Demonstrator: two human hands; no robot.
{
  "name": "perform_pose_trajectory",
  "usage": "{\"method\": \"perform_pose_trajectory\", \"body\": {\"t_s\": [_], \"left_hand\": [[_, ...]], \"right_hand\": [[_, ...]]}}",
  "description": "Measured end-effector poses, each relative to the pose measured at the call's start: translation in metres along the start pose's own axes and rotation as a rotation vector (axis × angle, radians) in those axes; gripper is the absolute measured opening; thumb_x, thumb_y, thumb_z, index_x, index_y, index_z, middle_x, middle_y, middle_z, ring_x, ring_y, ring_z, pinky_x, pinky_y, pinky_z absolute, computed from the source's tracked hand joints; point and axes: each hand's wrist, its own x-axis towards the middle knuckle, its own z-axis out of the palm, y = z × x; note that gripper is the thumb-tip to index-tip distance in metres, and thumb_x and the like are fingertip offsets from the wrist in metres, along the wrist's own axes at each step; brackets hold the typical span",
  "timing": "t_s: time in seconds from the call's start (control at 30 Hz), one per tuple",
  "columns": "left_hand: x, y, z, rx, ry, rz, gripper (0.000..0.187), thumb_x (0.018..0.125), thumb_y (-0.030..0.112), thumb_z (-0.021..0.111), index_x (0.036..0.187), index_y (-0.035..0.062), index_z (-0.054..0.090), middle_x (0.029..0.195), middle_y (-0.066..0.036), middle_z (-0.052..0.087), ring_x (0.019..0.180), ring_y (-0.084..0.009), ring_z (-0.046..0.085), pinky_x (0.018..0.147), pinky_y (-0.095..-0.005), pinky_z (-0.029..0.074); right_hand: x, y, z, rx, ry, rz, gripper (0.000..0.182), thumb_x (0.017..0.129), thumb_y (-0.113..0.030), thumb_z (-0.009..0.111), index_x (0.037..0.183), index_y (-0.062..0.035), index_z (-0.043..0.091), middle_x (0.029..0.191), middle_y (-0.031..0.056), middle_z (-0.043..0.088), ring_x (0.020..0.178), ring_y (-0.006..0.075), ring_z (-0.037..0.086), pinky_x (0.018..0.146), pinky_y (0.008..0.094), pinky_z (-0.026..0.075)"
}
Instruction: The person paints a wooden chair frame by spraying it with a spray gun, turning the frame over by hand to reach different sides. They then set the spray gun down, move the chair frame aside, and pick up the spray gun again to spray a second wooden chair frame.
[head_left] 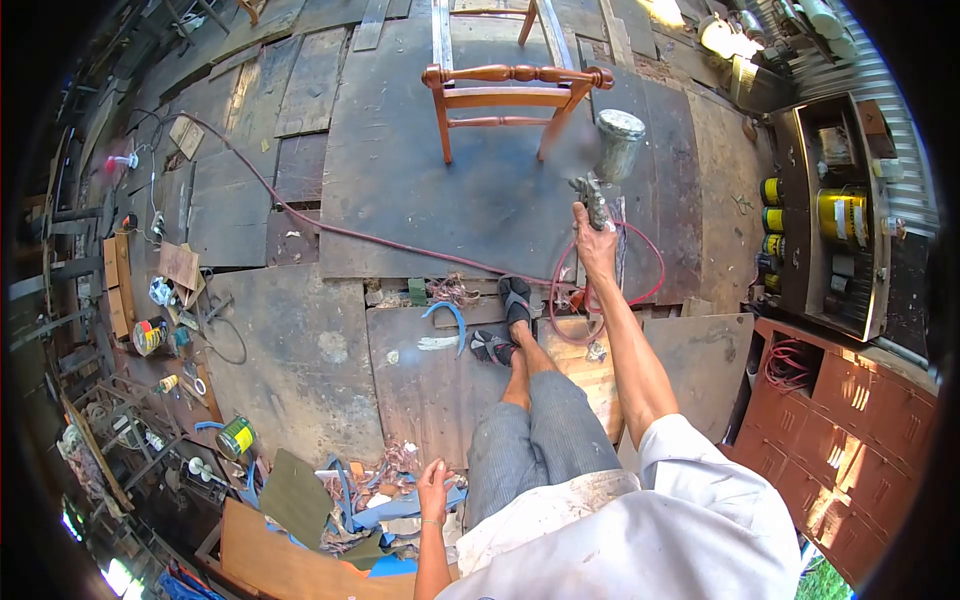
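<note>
My right hand [597,246] is wrapped round the handle of a spray gun [592,203], arm stretched forward. A metal paint cup [620,140] sits on the gun, its outside spattered. Just ahead and to the left stands a wooden chair frame [510,97] with turned rails, brown in front and paler on its far rails. A greyish blur hangs between the cup and the chair's near leg. Low by my side hangs my left hand [434,492], holding nothing, its fingers loosely bent and apart.
A red hose [400,247] crosses the board floor and loops below my right hand. Scraps [385,500] lie near my left hand. At the right stand an open cabinet [835,215] with paint cans and a reddish-brown drawer unit [840,420]. More cans [236,437] stand left.
</note>
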Motion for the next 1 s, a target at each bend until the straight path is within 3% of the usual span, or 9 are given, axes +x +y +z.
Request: {"method": "perform_pose_trajectory", "body": {"t_s": [0.2, 0.43, 0.57, 0.7, 0.8, 0.9, 1.0], "left_hand": [[0.004, 0.0, -0.006, 0.031, 0.016, 0.005, 0.051, 0.101, 0.038, 0.065, 0.138, 0.0021, 0.058, 0.123, -0.012, 0.068, 0.107, -0.0195, 0.066, 0.092, -0.0392, 0.055], [0.001, -0.003, 0.003, 0.041, 0.019, -0.01, 0.051, 0.101, 0.038, 0.066, 0.137, 0.0033, 0.059, 0.122, -0.01, 0.068, 0.105, -0.0192, 0.067, 0.091, -0.0391, 0.055], [0.002, -0.005, 0.005, 0.043, 0.016, -0.007, 0.051, 0.101, 0.039, 0.065, 0.138, 0.0039, 0.059, 0.123, -0.01, 0.067, 0.105, -0.0192, 0.066, 0.091, -0.0392, 0.055], [0.002, -0.004, 0.006, 0.036, 0.016, -0.008, 0.051, 0.101, 0.039, 0.065, 0.137, 0.0037, 0.059, 0.123, -0.01, 0.067, 0.107, -0.019, 0.066, 0.091, -0.039, 0.055], [-0.002, -0.002, 0.011, 0.021, 0.019, -0.01, 0.05, 0.102, 0.038, 0.064, 0.137, 0.0037, 0.059, 0.124, -0.01, 0.067, 0.107, -0.0188, 0.066, 0.091, -0.0386, 0.054], [-0.002, -0.004, 0.016, 0.021, 0.003, -0.022, 0.049, 0.102, 0.038, 0.063, 0.136, 0.0034, 0.059, 0.125, -0.011, 0.067, 0.107, -0.0188, 0.066, 0.092, -0.0384, 0.054], [0.002, -0.013, 0.02, 0.033, -0.02, -0.041, 0.048, 0.103, 0.038, 0.063, 0.136, 0.0027, 0.059, 0.125, -0.011, 0.067, 0.108, -0.0193, 0.066, 0.092, -0.0383, 0.054]], "right_hand": [[0.008, 0.006, 0.009, -0.054, 0.17, -0.078, 0.048, 0.096, -0.051, 0.07, 0.102, -0.0042, 0.061, 0.068, 0.0088, 0.06, 0.064, 0.0185, 0.056, 0.063, 0.0393, 0.047], [0.007, 0.017, 0.044, 0.005, -0.064, -0.129, 0.046, 0.095, -0.049, 0.072, 0.103, -0.0049, 0.062, 0.068, 0.006, 0.059, 0.065, 0.0183, 0.055, 0.062, 0.038, 0.047], [-0.009, -0.013, 0.051, 0.064, -0.245, -0.155, 0.035, 0.096, -0.038, 0.073, 0.102, -0.005, 0.062, 0.067, 0.0055, 0.058, 0.062, 0.0163, 0.053, 0.06, 0.035, 0.046], [-0.018, -0.009, 0.045, 0.003, -0.277, -0.1, 0.034, 0.096, -0.034, 0.073, 0.114, -0.0053, 0.066, 0.069, 0.0081, 0.06, 0.063, 0.0149, 0.054, 0.061, 0.0347, 0.047], [-0.024, 0.003, 0.033, -0.062, -0.126, -0.043, 0.042, 0.097, -0.036, 0.072, 0.126, -0.0067, 0.065, 0.072, 0.0106, 0.061, 0.067, 0.0165, 0.055, 0.064, 0.0354, 0.048], [-0.027, 0.003, 0.018, -0.087, 0.066, -0.121, 0.049, 0.097, -0.04, 0.072, 0.131, -0.0067, 0.063, 0.076, 0.0129, 0.061, 0.07, 0.0192, 0.054, 0.067, 0.0361, 0.048], [-0.021, 0.01, 0.016, -0.068, 0.129, -0.165, 0.051, 0.098, -0.044, 0.07, 0.131, -0.0062, 0.062, 0.079, 0.0159, 0.062, 0.072, 0.0224, 0.055, 0.07, 0.0377, 0.049]]}}
